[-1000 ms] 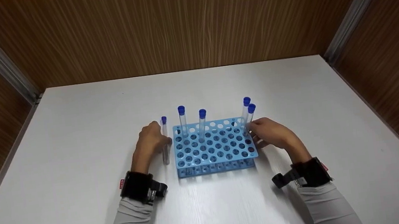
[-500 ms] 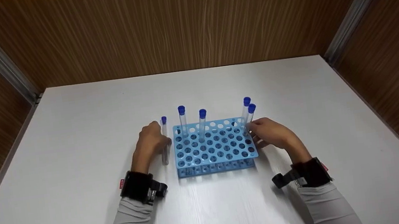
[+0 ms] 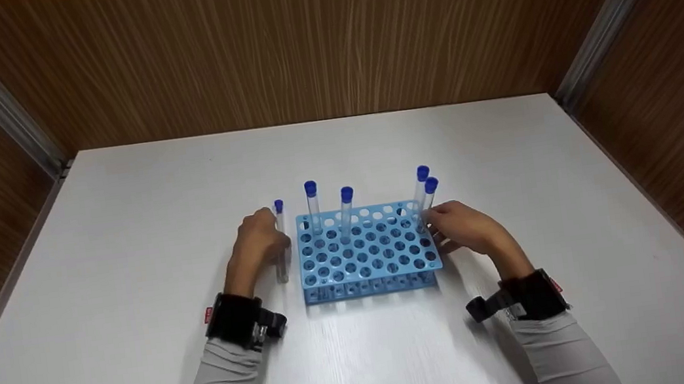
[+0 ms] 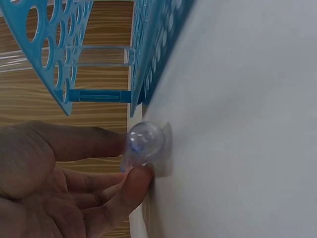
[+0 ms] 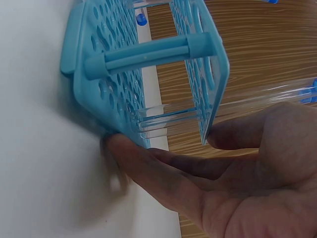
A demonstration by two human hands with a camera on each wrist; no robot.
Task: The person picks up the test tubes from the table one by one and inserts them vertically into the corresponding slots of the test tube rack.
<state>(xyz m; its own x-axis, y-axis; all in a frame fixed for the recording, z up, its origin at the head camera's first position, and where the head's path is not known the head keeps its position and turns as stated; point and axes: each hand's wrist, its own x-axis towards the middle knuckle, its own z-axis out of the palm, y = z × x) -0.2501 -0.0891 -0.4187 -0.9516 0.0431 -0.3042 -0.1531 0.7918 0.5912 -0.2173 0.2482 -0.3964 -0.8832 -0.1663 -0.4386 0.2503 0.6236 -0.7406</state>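
In the head view my left hand [image 3: 257, 237] pinches a clear, blue-capped test tube [image 3: 283, 267] just left of the blue test tube rack [image 3: 369, 254]. The tube lies nearly flat, its cap pointing away from me. In the left wrist view, its rounded end [image 4: 146, 139] sits between thumb and fingers, on or barely off the table. My right hand [image 3: 464, 226] holds the rack's right end. In the right wrist view, one digit touches the upper plate's edge and another reaches the base. Several capped tubes stand in the rack, including a left one [image 3: 313, 205] and a middle one [image 3: 346, 211].
The rack stands on a white table [image 3: 377, 359]. A wood-grain panel [image 3: 309, 44] rises behind it, with more panels on both sides. Two tubes lean close together at the rack's right rear, one with its cap [image 3: 423, 173] slightly farther back.
My left hand and its test tube have shifted very slightly left, away from the rack. My right hand and the rack stay in place.
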